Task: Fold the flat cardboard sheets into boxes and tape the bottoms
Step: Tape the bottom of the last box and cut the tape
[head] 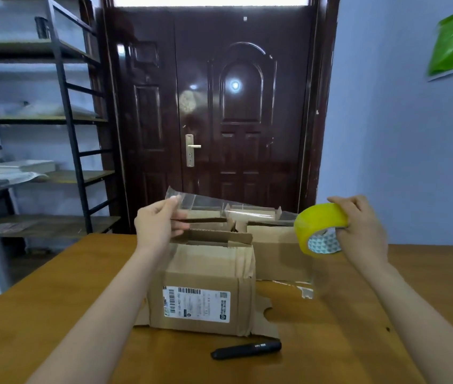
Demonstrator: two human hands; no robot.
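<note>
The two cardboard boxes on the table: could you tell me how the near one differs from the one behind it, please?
The near box carries a white shipping label facing the camera; the far box shows a plain side. The near box stands in full view on a flat cardboard sheet; the far box is partly hidden behind it. Both are brown, with flaps open on top.

Rear box [278,250] half hidden; shelf items [20,166] blurred.
</note>
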